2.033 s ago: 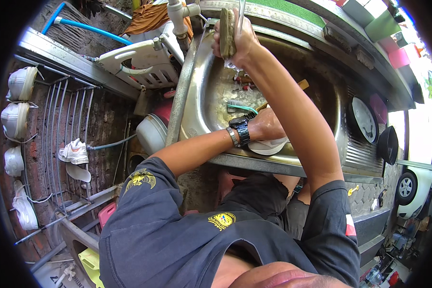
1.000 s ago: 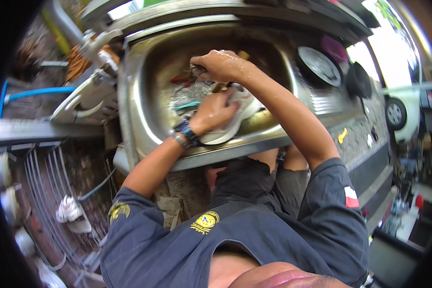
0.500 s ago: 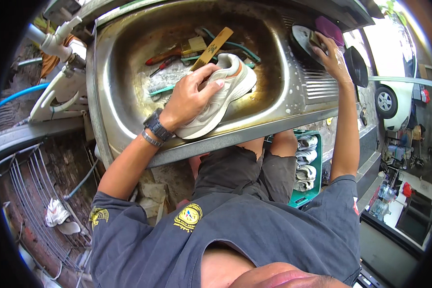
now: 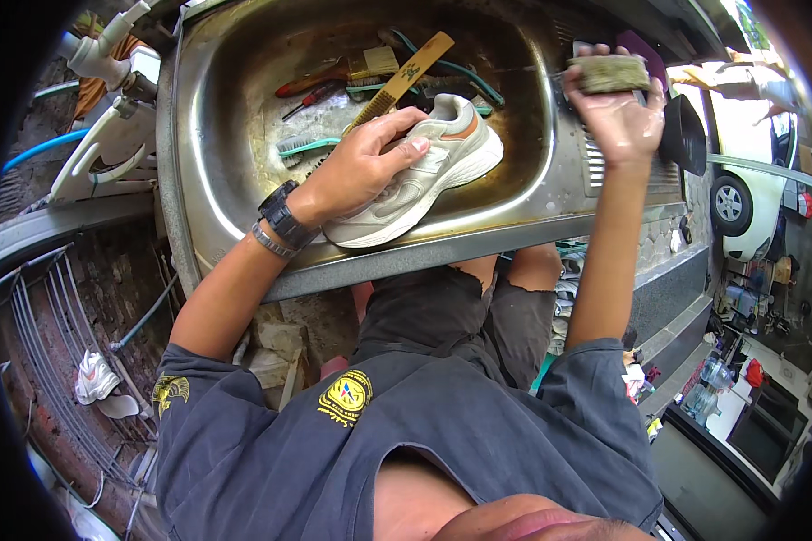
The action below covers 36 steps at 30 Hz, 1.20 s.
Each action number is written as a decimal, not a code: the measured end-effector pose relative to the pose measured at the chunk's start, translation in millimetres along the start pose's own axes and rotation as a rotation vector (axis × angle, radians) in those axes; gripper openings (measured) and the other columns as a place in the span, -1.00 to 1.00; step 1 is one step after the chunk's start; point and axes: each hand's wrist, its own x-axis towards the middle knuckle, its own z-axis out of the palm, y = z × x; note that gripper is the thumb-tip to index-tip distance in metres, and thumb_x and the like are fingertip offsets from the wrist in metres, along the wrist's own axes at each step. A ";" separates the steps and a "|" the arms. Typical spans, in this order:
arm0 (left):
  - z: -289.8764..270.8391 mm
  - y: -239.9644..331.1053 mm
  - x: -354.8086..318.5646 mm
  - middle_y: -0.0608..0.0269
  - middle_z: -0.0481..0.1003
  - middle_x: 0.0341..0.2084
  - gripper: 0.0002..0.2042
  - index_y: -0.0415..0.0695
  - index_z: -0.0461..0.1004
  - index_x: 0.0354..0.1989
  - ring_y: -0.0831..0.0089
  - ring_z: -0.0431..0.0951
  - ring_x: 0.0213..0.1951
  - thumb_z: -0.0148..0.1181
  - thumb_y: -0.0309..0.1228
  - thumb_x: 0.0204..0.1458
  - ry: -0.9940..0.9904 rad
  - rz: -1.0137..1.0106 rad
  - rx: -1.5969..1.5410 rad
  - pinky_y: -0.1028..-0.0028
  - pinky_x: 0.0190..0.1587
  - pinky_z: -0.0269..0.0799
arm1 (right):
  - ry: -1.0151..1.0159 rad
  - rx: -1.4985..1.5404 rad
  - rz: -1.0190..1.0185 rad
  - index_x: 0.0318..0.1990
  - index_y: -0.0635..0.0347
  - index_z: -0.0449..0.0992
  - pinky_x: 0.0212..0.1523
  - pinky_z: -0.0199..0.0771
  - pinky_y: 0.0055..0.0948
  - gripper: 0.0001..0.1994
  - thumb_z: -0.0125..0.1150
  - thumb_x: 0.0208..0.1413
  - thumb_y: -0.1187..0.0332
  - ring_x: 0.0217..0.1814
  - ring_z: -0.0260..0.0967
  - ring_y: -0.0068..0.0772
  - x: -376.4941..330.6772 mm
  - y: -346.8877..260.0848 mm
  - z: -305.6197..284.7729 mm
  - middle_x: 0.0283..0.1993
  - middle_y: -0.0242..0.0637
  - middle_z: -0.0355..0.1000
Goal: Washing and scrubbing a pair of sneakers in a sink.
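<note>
A pale grey sneaker (image 4: 406,194) with an orange patch near its heel lies tilted across the front of the steel sink (image 4: 235,239). My left hand (image 4: 365,171) grips it from above, with thumb and fingers around its upper. Over the drainboard on the right, my right hand (image 4: 622,122) is turned palm up, wet and foamy. Its fingers hold a small scrub brush (image 4: 612,74) with dense greenish-tan bristles, slightly blurred. Behind the sneaker lie a wooden-handled brush (image 4: 419,65), a paintbrush (image 4: 320,79) and a teal brush (image 4: 311,144).
A black bowl (image 4: 683,135) stands by the drainboard's right edge, near a purple container (image 4: 642,54). The sink's front rim (image 4: 478,243) runs just above my lap. A tap (image 4: 108,45) stands at the far left. Below the counter, more shoes (image 4: 564,302) are partly hidden by my right arm.
My right hand has come back from the round dish with the brush and turned palm up. My left hand still holds the sneaker, which has shifted slightly to the right in view.
</note>
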 end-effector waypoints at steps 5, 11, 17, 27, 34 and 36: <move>0.9 -3.4 -1.2 0.34 0.46 -0.05 -0.63 -0.27 0.36 0.19 0.66 0.39 -0.02 0.08 -0.28 0.36 0.013 0.015 -0.011 0.59 0.08 0.32 | -0.168 -1.928 -0.573 0.09 0.12 0.57 0.16 0.43 -0.33 -0.57 0.16 0.25 0.02 0.09 0.48 -0.29 -21.1 107.2 27.4 0.03 -0.26 0.51; 0.8 -0.9 -0.8 0.34 0.47 -0.04 -0.65 -0.28 0.37 0.17 0.65 0.40 -0.02 0.09 -0.31 0.34 0.000 0.066 0.025 0.57 0.09 0.32 | 0.393 -0.447 0.143 0.14 0.08 0.42 0.10 0.41 0.06 -0.53 -0.04 0.29 -0.05 0.13 0.40 -0.02 -11.8 90.8 17.3 0.11 -0.19 0.40; 4.2 -2.8 0.8 0.21 0.52 -0.11 -0.59 -0.33 0.45 0.11 0.55 0.48 -0.08 0.21 -0.23 0.25 0.026 0.079 -0.163 0.49 0.04 0.40 | 0.369 -0.366 0.230 0.14 0.11 0.42 0.13 0.41 0.01 -0.54 0.02 0.29 -0.02 0.12 0.41 -0.06 -22.2 80.3 21.5 0.10 -0.19 0.41; 7.7 11.9 -5.1 0.30 0.51 -0.10 -0.57 -0.29 0.37 0.11 0.63 0.49 -0.07 0.33 -0.29 0.21 -0.057 -0.034 -0.122 0.55 0.02 0.43 | -0.401 -1.731 -0.581 -0.04 0.21 0.56 0.08 0.44 -0.32 -0.57 0.39 -0.15 0.34 0.02 0.41 -0.23 -50.2 133.0 34.3 -0.04 -0.16 0.44; 8.6 19.6 -6.4 0.18 0.57 -0.06 -0.49 -0.39 0.46 0.17 0.54 0.56 -0.07 0.36 -0.26 0.16 -0.075 -0.022 0.098 0.52 0.00 0.46 | -0.246 -1.603 -0.687 -0.06 0.24 0.54 0.05 0.44 -0.30 -0.54 0.40 -0.22 0.34 0.01 0.39 -0.20 -54.1 150.8 10.9 -0.07 -0.15 0.41; 8.2 18.9 -9.1 0.19 0.58 -0.06 -0.51 -0.36 0.48 0.16 0.53 0.56 -0.07 0.36 -0.28 0.16 0.018 0.053 0.355 0.52 0.00 0.45 | -0.222 -1.673 -0.760 -0.09 0.19 0.56 0.00 0.44 -0.31 -0.55 0.44 -0.25 0.32 0.04 0.38 -0.20 -58.8 155.6 20.9 -0.07 -0.17 0.41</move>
